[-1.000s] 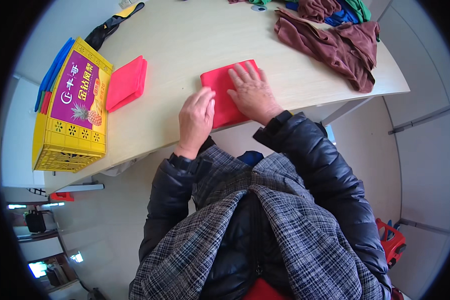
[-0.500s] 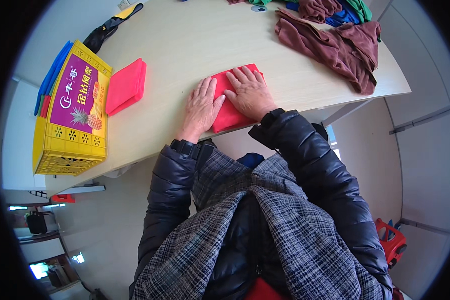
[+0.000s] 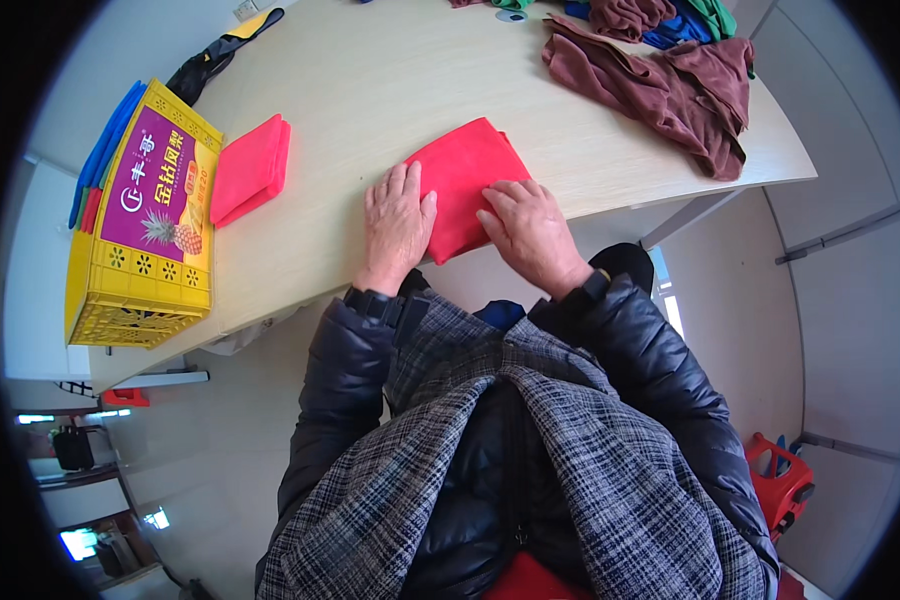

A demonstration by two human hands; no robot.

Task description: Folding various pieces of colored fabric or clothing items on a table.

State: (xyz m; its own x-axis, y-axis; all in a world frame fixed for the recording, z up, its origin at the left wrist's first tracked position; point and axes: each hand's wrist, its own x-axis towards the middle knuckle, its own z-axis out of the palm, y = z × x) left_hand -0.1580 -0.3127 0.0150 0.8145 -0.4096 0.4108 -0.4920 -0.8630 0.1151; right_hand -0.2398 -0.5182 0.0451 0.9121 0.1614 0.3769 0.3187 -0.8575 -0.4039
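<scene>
A red folded cloth [image 3: 465, 175] lies flat at the front edge of the table, one corner hanging slightly past it. My left hand [image 3: 398, 228] rests along the cloth's left edge, fingers extended and apart from the thumb. On the right edge sits my right hand [image 3: 538, 235], its fingers loosely bent over the cloth and the thumb on top. Neither hand is closed around the fabric. Another red folded cloth [image 3: 252, 172] stands to the left, leaning beside a yellow plastic crate [image 3: 150, 285].
Blue folded cloths [image 3: 107, 150] show in the crate. Rumpled brown cloth [image 3: 670, 95] lies at the far right of the table [image 3: 370, 90], with green and blue cloths behind. A black and yellow item [image 3: 215, 60] rests far left. A red plastic stool [image 3: 782, 485] stands on the floor at right.
My right hand has slid right and toward me, from the cloth's middle to its right edge. My left hand has shifted slightly left, and more of the red cloth shows.
</scene>
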